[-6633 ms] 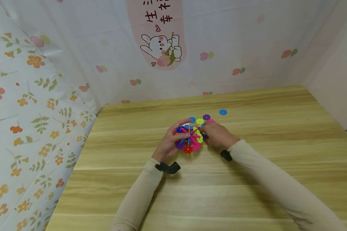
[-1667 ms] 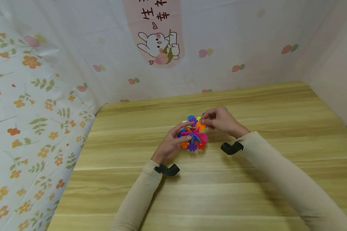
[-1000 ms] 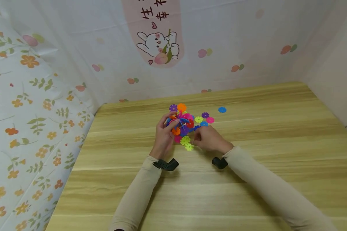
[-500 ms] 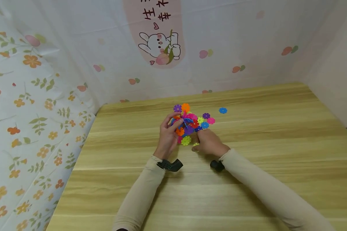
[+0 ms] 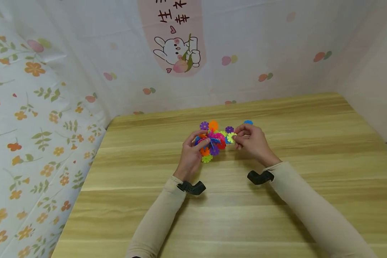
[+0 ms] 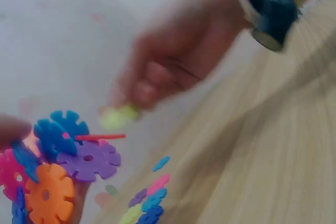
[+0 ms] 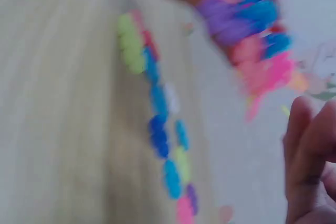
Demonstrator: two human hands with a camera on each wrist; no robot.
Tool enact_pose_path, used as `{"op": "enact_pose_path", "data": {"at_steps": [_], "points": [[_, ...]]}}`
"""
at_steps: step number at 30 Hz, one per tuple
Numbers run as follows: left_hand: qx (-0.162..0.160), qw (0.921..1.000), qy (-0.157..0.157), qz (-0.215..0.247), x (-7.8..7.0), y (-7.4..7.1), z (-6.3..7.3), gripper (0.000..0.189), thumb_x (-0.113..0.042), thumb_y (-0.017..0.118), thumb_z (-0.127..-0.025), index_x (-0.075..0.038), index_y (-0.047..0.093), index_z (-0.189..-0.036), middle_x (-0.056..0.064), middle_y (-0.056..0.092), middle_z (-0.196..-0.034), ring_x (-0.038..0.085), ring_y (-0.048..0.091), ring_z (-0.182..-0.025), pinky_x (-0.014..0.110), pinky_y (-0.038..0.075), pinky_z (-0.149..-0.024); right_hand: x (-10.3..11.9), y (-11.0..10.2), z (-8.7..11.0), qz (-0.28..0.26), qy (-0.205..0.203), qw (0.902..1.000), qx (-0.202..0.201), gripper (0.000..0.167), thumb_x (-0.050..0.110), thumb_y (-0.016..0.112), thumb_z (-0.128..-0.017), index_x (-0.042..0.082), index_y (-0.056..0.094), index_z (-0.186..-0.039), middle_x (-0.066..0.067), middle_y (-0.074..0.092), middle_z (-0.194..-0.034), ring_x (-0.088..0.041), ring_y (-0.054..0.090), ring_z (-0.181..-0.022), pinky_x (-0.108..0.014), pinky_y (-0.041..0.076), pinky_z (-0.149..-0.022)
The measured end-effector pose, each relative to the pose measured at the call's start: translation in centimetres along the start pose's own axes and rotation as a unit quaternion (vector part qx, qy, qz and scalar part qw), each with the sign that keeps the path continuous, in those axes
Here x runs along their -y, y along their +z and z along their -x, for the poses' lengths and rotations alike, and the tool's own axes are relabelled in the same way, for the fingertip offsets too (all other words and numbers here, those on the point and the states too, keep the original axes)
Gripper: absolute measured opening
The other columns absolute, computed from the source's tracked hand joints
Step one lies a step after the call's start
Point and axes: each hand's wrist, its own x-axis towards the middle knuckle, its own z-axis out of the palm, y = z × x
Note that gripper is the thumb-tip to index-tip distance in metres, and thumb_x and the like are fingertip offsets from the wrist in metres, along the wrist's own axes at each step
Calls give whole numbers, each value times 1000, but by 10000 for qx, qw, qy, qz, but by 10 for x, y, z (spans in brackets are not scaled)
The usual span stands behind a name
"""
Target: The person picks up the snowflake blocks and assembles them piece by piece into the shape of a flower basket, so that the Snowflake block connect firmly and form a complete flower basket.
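My left hand (image 5: 190,157) holds a rounded cluster of interlocked snowflake discs (image 5: 214,148) in pink, blue, purple, orange and red, above the table. The thumb lies on its near side, while the fingers behind it are partly hidden. In the left wrist view an orange disc (image 6: 51,195) and a purple disc (image 6: 90,162) of the cluster show clearly. My right hand (image 5: 255,143) pinches a yellow-green snowflake disc (image 5: 231,137) between thumb and fingertips, just right of the cluster and apart from it. Motion blurs that disc in the left wrist view.
Loose discs lie on the wooden table (image 5: 193,222) around and beneath the hands. Among them are a purple disc (image 5: 229,129), a yellow-green disc (image 5: 207,158) in front, and a blue disc (image 5: 248,122) behind the right hand. A printed curtain (image 5: 245,82) hangs behind the table.
My right hand has picked up a yellow-green disc from the table's near side and raised it up and rightward. The left hand has shifted slightly right with the cluster, which earlier gained an orange disc.
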Motion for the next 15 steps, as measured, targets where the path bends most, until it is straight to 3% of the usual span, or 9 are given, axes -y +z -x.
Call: {"op": "enact_pose_path", "data": {"at_steps": [3, 7, 10, 15], "points": [[-19, 9994, -173, -309, 3, 1, 2, 31, 1, 64, -85, 7, 55, -115, 12, 51, -114, 19, 57, -87, 26, 51, -78, 10, 2, -1, -244, -319, 9990, -175, 19, 2, 61, -89, -8, 52, -102, -24, 56, -82, -34, 63, -62, -38, 54, -58], [149, 9978, -279, -580, 6, 3, 6, 33, -4, 66, -86, 4, 55, -117, 14, 52, -117, 23, 55, -97, 31, 50, -83, 28, 11, 7, 45, -642, 9976, -268, 16, -4, 60, -87, -12, 53, -100, -25, 57, -81, -37, 62, -59, -30, 53, -53], [256, 9955, -239, -885, 7, 4, 7, 33, -7, 67, -86, 1, 56, -116, 14, 54, -118, 24, 54, -101, 31, 49, -84, 27, 14, 8, 451, -913, 9941, -365, 12, -7, 61, -86, -10, 55, -95, -23, 58, -77, -40, 60, -57, -29, 53, -50], [319, 9912, -34, -1288, 7, 6, 8, 31, -7, 68, -85, 2, 58, -113, 15, 57, -115, 22, 56, -98, 29, 48, -81, 14, 15, 4, 770, -1282, 9877, -458, 10, -8, 62, -84, -2, 55, -86, -17, 60, -73, -33, 60, -52, -29, 51, -47]]}}
